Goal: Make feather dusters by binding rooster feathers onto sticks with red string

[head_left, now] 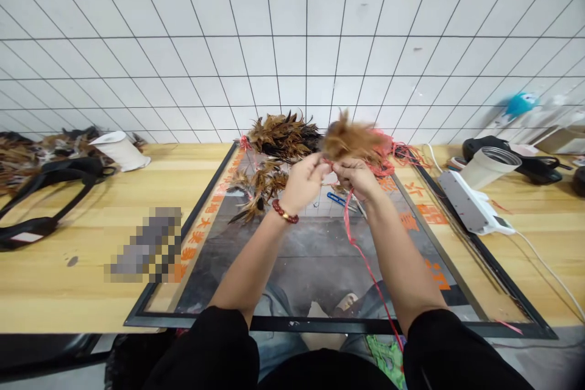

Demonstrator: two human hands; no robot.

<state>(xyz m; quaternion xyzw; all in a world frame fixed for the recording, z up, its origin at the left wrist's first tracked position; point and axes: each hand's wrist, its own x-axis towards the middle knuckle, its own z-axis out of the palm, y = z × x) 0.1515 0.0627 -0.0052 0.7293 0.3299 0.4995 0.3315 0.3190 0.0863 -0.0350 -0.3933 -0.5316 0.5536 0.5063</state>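
Note:
A brown feather bundle (351,139), smeared by motion, stands above my two hands, which meet at its base. My left hand (302,181), with a red bead bracelet at the wrist, is closed, its thumb and fingers pinched at the base. My right hand (360,178) is closed beside it. Out of its fingers a pink plastic string (350,225) hangs down past the table's front edge. The fingertips partly hide where string and feathers join. Behind and left of my hands lie a large heap of brown feathers (284,134) and smaller feather tufts (261,186).
Below my hands is a black-framed glass panel (292,244) bearing a blue cutter (337,198). Tangled pink string (384,155) lies behind my right hand. A white power strip (473,202) and a cup (491,166) stand right; a white spool (121,150) and black headset (55,195) are left.

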